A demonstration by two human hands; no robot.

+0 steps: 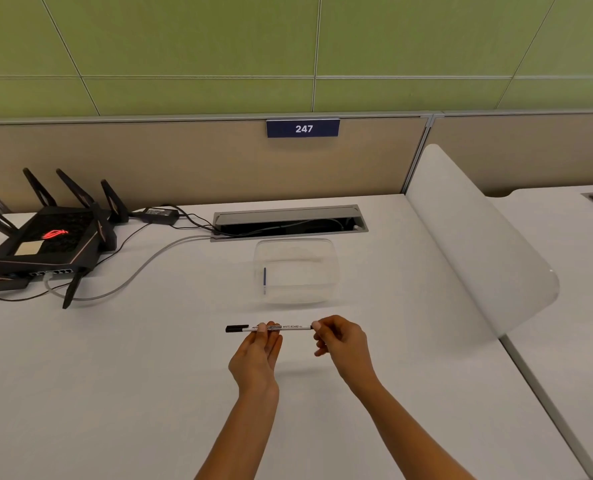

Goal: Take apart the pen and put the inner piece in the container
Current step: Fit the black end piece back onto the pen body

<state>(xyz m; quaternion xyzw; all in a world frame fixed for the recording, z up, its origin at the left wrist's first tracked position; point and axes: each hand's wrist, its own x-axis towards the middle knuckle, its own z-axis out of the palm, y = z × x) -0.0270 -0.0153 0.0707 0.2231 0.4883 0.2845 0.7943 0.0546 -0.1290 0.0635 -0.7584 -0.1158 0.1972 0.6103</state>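
Observation:
A thin white whiteboard marker pen (293, 327) with a black cap at its left end is held level above the white desk. My left hand (257, 355) grips its barrel near the middle with the fingertips. My right hand (340, 342) pinches the pen's right end between thumb and forefinger. Just beyond the pen stands a clear plastic container (297, 270). A thin blue inner piece (264, 279) lies inside it along the left wall.
A black router with antennas (50, 237) and its cables occupy the desk's far left. A cable slot (290, 221) is set in the desk behind the container. A white divider panel (475, 233) rises on the right.

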